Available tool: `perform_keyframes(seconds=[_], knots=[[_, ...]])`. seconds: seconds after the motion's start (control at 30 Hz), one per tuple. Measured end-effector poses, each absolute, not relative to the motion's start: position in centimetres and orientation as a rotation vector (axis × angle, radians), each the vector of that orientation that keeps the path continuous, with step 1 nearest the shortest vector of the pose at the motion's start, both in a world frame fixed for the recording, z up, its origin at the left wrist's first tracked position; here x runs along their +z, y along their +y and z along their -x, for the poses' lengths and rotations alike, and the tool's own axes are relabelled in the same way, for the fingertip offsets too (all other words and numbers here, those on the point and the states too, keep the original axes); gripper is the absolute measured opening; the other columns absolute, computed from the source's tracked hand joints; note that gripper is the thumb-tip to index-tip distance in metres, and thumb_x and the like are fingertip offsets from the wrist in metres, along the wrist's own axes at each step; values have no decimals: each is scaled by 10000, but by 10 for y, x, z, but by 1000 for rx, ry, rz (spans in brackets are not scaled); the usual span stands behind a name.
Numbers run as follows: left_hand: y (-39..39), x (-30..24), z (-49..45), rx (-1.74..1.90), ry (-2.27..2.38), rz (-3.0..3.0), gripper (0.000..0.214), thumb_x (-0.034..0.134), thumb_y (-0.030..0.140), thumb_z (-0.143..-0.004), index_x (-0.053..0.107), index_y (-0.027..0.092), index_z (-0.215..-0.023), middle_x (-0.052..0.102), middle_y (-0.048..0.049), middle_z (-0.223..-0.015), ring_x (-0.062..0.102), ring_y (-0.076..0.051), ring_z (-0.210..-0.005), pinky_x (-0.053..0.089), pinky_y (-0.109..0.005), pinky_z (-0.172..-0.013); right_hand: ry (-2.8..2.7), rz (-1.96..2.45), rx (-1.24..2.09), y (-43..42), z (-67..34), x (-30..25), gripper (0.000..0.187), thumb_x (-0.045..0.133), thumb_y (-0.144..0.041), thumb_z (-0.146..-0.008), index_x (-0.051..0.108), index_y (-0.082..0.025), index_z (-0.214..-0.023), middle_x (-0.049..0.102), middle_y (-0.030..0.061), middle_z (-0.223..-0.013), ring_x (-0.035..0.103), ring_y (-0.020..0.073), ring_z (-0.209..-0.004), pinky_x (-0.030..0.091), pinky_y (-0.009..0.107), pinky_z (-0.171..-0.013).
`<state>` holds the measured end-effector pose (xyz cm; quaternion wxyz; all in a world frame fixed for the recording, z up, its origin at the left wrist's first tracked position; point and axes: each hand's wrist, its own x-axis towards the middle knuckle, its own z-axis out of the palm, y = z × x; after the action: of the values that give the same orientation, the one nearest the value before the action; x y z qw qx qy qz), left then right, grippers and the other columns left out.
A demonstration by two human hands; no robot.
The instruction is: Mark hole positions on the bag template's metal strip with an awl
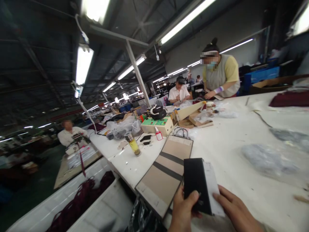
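My left hand (183, 211) grips the lower left edge of a black rectangular piece (196, 183), thumb pressed on its face. Under that piece lies a white sheet (212, 187), and my right hand (235, 209) rests on the sheet's lower right edge with fingers laid flat against it. Both hands sit at the near edge of the white table (231, 141). Just left of the black piece lies a tan board (166, 170) crossed by two dark stripes.
Beyond stand a bottle of yellow liquid (133, 145), a beige control box with green panel (156, 125), cardboard boxes (199, 120) and clear plastic bags (267, 159). A person in a yellow top (220, 75) works across the table. Dark red cloth (79, 199) fills a bin at lower left.
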<state>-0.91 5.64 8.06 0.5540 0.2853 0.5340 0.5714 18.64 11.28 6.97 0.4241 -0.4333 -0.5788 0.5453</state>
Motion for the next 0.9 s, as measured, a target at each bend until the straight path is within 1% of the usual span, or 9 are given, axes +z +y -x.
perform_keyframes(seconds=[0.07, 0.17, 0.23, 0.3, 0.37, 0.6, 0.8, 0.87, 0.9], knots=[[53, 90, 4, 1403, 1371, -723, 896, 862, 646, -723, 561, 162, -1414, 699, -168, -1252, 722, -249, -920, 464, -229, -498, -1339, 930, 1599, 107, -181, 89, 535, 654, -552, -905, 738, -170, -1270, 767, 107, -1240, 732, 337, -1074, 583, 395, -926], [55, 92, 0, 1381, 1478, -894, 945, 829, 643, -779, 467, 199, -1531, 645, -166, -1391, 717, -250, -996, 497, -232, -541, -1221, 903, 1673, 107, -176, 104, 531, 661, -453, -853, 699, -114, -1261, 787, 108, -1100, 721, 285, -907, 545, 352, -805], [56, 85, 1, 1337, 1430, -1049, 1015, 864, 599, -761, 414, 217, -1587, 592, -160, -1482, 686, -287, -1172, 589, -286, -780, -1203, 952, 1647, 109, -177, 104, 490, 645, -375, -817, 696, -112, -1227, 783, 89, -1029, 690, 255, -851, 506, 325, -737], [55, 76, 3, 1286, 1379, -1162, 1147, 928, 532, -685, 353, 214, -1626, 521, -161, -1563, 577, -336, -1371, 547, -366, -1042, -1221, 995, 1591, 110, -178, 100, 440, 628, -316, -793, 700, -123, -1182, 771, 73, -1013, 669, 240, -852, 489, 314, -731], [53, 72, 4, 1229, 1387, -1219, 1232, 948, 474, -653, 279, 206, -1653, 471, -172, -1602, 516, -351, -1439, 507, -406, -1118, -1248, 1007, 1541, 109, -179, 96, 399, 621, -284, -789, 697, -136, -1152, 761, 62, -1024, 668, 238, -885, 501, 316, -766], [50, 75, -3, 1231, 1512, -1280, 1027, 866, 414, -760, 327, 193, -1605, 533, -157, -1536, 550, -299, -1404, 446, -438, -1184, -1259, 1130, 1530, 102, -172, 97, 584, 764, -357, -724, 643, -136, -1250, 762, 77, -1086, 701, 279, -971, 552, 347, -833], [48, 71, 1, 1253, 1550, -1304, 911, 812, 439, -810, 391, 187, -1578, 551, -161, -1528, 556, -308, -1401, 460, -443, -1167, -1318, 1191, 1471, 98, -170, 98, 611, 805, -416, -720, 663, -133, -1242, 774, 76, -1111, 706, 284, -990, 547, 344, -843], [47, 70, 4, 1280, 1561, -1250, 900, 803, 446, -800, 413, 214, -1578, 570, -154, -1513, 659, -290, -1250, 557, -403, -1026, -1335, 1182, 1461, 98, -171, 96, 627, 810, -458, -733, 662, -132, -1247, 773, 77, -1120, 707, 281, -987, 547, 346, -845], [47, 70, 5, 1290, 1558, -1208, 901, 786, 475, -807, 408, 224, -1586, 595, -155, -1482, 717, -262, -1093, 603, -365, -879, -1341, 1175, 1464, 98, -171, 95, 629, 809, -477, -742, 661, -132, -1247, 775, 76, -1111, 709, 278, -975, 547, 348, -842]])
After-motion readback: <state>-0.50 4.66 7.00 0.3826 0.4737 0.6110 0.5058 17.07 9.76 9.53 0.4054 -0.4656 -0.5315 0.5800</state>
